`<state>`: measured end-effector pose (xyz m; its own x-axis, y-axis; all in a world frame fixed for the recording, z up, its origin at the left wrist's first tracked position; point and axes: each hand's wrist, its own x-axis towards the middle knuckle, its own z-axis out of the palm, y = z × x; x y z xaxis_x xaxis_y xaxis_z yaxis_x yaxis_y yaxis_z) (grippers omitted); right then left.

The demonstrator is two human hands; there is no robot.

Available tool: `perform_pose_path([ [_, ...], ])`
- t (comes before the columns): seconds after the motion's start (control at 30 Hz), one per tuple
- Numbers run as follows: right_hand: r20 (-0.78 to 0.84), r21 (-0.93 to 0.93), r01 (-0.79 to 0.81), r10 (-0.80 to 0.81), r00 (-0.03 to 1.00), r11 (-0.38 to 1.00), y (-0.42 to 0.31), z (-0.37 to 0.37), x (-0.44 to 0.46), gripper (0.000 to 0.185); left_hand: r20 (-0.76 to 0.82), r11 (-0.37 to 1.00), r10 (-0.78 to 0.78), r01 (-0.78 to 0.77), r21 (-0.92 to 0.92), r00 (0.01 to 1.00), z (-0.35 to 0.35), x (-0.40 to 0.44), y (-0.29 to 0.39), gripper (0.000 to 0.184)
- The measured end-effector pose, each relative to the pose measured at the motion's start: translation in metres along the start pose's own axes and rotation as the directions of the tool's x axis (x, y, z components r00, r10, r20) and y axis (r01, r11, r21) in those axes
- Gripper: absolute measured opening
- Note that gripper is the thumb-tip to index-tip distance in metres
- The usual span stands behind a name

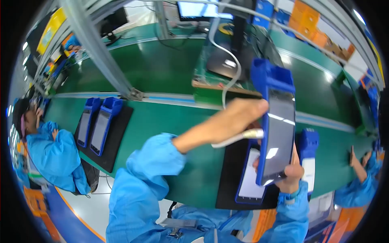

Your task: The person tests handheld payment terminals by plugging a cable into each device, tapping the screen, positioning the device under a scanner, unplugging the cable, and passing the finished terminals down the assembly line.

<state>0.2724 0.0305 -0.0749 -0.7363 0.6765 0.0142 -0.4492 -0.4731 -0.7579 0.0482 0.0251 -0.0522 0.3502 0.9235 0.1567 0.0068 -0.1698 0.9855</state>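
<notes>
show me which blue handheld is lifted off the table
The handheld gripped in the right hand, beside the white cable; the others lie at table level.

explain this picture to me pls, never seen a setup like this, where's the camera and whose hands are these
There's no machine here. One camera, worn on a person's head, looks forward and down. The two bare hands coming from light-blue sleeves are the wearer's own.

The right hand grips the lower end of a blue-cased rectangular handheld device. The left hand is at its side edge, near a white cable; whether the plug is fully in, I can't tell.

On the green table, a similar blue device lies below on a flat black mat. Two more lie on another black mat, to the left.
</notes>
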Motion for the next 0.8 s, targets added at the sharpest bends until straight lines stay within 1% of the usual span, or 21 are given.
perform_pose_path([
  [0.03,-0.018,-0.002,0.007,-0.007,1.0,1.0,-0.002,0.002,0.0,0.098,-0.092,0.99,0.074,-0.084,-0.115,0.993,0.009,-0.002,-0.004,0.049],
  [0.07,-0.039,-0.008,0.018,-0.018,0.999,1.0,-0.004,0.002,0.0,0.099,-0.054,0.996,0.075,-0.072,0.054,0.996,0.001,-0.006,-0.001,0.04],
  [0.1,-0.016,-0.001,0.027,-0.027,1.0,1.0,-0.004,-0.001,0.001,0.099,-0.046,0.997,-0.011,0.015,0.074,0.999,0.001,-0.012,0.008,0.035],
  [0.13,0.016,0.004,0.033,-0.033,0.999,0.999,-0.004,-0.003,0.004,0.099,-0.056,0.994,-0.069,0.073,0.087,0.996,0.006,-0.016,0.012,0.033],
  [0.17,0.043,0.025,0.038,-0.039,0.998,0.999,-0.006,0.0,0.006,0.1,-0.072,0.982,-0.081,0.092,0.162,0.994,0.01,-0.019,0.013,0.031],
  [0.2,0.04,0.005,0.031,-0.031,0.999,1.0,-0.005,-0.002,0.006,0.102,-0.096,0.964,-0.092,0.113,0.242,0.991,0.012,-0.02,0.012,0.029],
  [0.23,0.033,0.004,0.012,-0.012,0.999,1.0,-0.005,-0.001,0.005,0.102,-0.083,0.964,-0.101,0.118,0.237,0.991,0.014,-0.019,0.01,0.029],
  [0.3,0.027,0.01,-0.012,0.012,1.0,1.0,-0.004,0.0,0.004,0.102,-0.118,0.965,-0.094,0.119,0.232,0.989,0.016,-0.02,0.007,0.028],
  [0.37,0.037,-0.129,0.028,-0.023,0.999,0.991,-0.002,0.0,0.005,0.098,-0.141,0.961,-0.072,0.106,0.257,0.987,0.017,-0.019,0.005,0.026],
  [0.4,0.037,-0.127,0.031,-0.027,0.999,0.991,-0.003,-0.003,0.006,0.098,-0.162,0.954,-0.042,0.087,0.285,0.986,0.017,-0.018,0.005,0.024],
  [0.43,0.065,-0.043,-0.022,0.025,0.998,0.999,-0.002,-0.008,0.007,0.097,-0.159,0.954,-0.041,0.086,0.287,0.986,0.017,-0.018,0.005,0.024],
  [0.47,0.098,0.036,-0.078,0.074,0.992,0.996,0.0,-0.012,0.008,0.096,-0.148,0.953,-0.137,0.171,0.249,0.979,0.018,-0.019,0.006,0.022],
  [0.5,0.178,-0.005,0.019,-0.018,0.984,1.0,0.004,-0.013,0.01,0.081,-0.134,0.944,-0.227,0.252,0.213,0.965,0.017,-0.019,0.006,0.02],
  [0.53,0.181,-0.009,0.026,-0.024,0.983,1.0,0.004,-0.012,0.01,0.081,-0.132,0.944,-0.221,0.246,0.218,0.966,0.018,-0.019,0.0,0.02],
  [0.6,0.089,0.243,-0.069,0.049,0.995,0.968,0.003,-0.011,0.007,0.072,-0.165,0.978,-0.13,0.154,0.138,0.978,0.022,-0.018,-0.015,0.018],
  [0.63,0.105,0.32,-0.078,0.047,0.993,0.944,0.0,-0.012,0.006,0.074,-0.156,0.977,-0.177,0.193,0.096,0.972,0.023,-0.016,-0.012,0.014],
  [0.67,0.099,0.323,-0.065,0.034,0.995,0.944,-0.002,-0.014,0.002,0.074,-0.144,0.976,-0.176,0.192,0.102,0.974,0.028,-0.015,-0.014,0.014],
  [0.7,0.105,0.324,-0.066,0.034,0.994,0.944,-0.004,-0.017,-0.002,0.074,-0.164,0.994,-0.105,0.099,-0.048,0.981,0.037,-0.014,-0.021,0.012],
  [0.73,0.113,0.323,-0.072,0.037,0.993,0.944,-0.005,-0.019,-0.005,0.073,-0.198,0.98,-0.04,0.0,-0.198,0.979,0.044,-0.015,-0.029,0.009],
  [0.77,0.108,0.312,-0.067,0.034,0.994,0.948,-0.006,-0.017,-0.013,0.07,-0.215,0.99,-0.046,0.015,-0.14,0.975,0.05,-0.017,-0.036,0.009],
  [0.8,0.022,0.254,-0.064,0.06,0.998,0.965,-0.005,-0.015,-0.023,0.065,-0.233,0.945,-0.019,-0.058,-0.322,0.972,0.062,-0.019,-0.042,0.009],
])
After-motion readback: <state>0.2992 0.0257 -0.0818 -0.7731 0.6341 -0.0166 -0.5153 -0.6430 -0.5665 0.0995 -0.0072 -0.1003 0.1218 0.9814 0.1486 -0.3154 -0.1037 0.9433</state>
